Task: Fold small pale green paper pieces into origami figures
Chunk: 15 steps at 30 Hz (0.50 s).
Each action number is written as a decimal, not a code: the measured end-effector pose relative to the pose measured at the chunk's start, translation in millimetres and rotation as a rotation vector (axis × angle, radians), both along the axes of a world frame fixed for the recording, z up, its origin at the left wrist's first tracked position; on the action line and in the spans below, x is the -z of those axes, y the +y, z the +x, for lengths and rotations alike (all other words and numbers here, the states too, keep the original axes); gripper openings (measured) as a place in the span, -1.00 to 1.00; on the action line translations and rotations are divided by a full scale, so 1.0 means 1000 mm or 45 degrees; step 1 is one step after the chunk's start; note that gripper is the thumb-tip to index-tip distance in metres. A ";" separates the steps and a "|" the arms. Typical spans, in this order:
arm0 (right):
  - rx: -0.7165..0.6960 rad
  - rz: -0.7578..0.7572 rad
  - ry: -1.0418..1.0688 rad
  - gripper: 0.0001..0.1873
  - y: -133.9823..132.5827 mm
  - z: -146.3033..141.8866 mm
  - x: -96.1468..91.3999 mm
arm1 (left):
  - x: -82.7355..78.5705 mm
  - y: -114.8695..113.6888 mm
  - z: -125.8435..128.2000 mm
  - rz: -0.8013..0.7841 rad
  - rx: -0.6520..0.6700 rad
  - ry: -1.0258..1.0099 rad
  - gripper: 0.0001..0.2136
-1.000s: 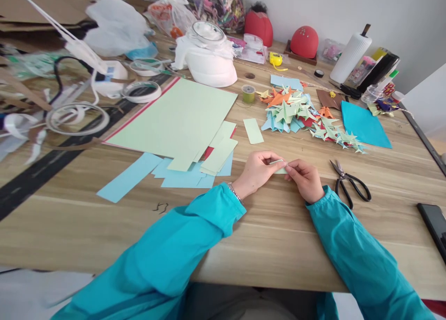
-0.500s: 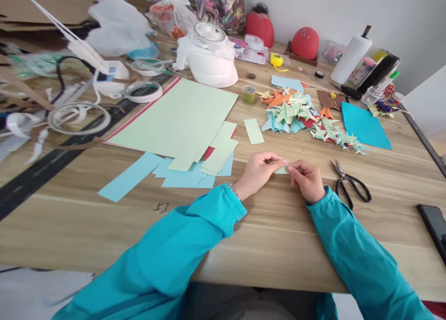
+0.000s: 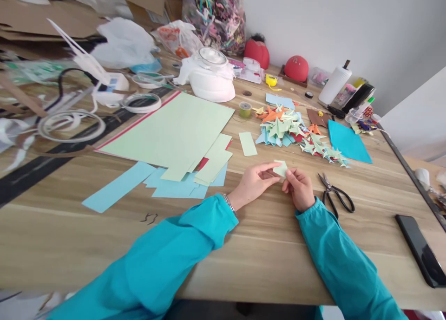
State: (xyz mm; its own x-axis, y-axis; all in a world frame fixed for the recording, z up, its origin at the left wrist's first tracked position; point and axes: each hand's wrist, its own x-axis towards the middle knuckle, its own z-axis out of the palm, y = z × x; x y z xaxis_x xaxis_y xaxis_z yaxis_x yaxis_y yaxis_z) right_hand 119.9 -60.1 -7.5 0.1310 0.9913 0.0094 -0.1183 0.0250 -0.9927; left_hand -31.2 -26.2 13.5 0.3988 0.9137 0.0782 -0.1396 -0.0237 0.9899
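My left hand (image 3: 253,182) and my right hand (image 3: 300,190) meet over the wooden table (image 3: 265,245), both pinching a small pale green paper piece (image 3: 280,168) held just above the tabletop. Both arms wear teal sleeves. A loose pale green paper strip (image 3: 247,143) lies just beyond my hands. Further back sits a pile of folded paper shapes (image 3: 292,130) in green, blue, orange and red. Black scissors (image 3: 335,198) lie shut on the table right of my right hand.
A large pale green sheet (image 3: 174,129) and blue strips (image 3: 118,187) lie to the left. A teal sheet (image 3: 346,141), a green thread spool (image 3: 245,109), a white pot (image 3: 211,76), tape rolls (image 3: 141,102) and a black phone (image 3: 421,250) surround the work area.
The camera view tilted and shifted, so everything sits lower and further left. The small green piece now shows more of its flat face between my fingers.
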 end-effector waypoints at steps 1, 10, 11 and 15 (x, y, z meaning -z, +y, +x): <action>-0.027 -0.004 -0.002 -0.68 0.000 0.000 0.000 | -0.001 -0.001 0.000 0.016 -0.031 0.028 -0.65; -0.085 0.055 0.079 -0.63 0.005 -0.001 0.008 | 0.001 0.005 0.002 -0.188 -0.009 -0.089 -0.69; -0.096 0.056 0.091 -0.65 0.006 -0.001 0.009 | 0.003 0.007 0.002 -0.201 0.000 -0.122 -0.70; -0.066 0.055 0.129 -0.69 0.009 -0.002 0.012 | 0.007 0.011 0.007 -0.285 0.001 -0.258 -0.69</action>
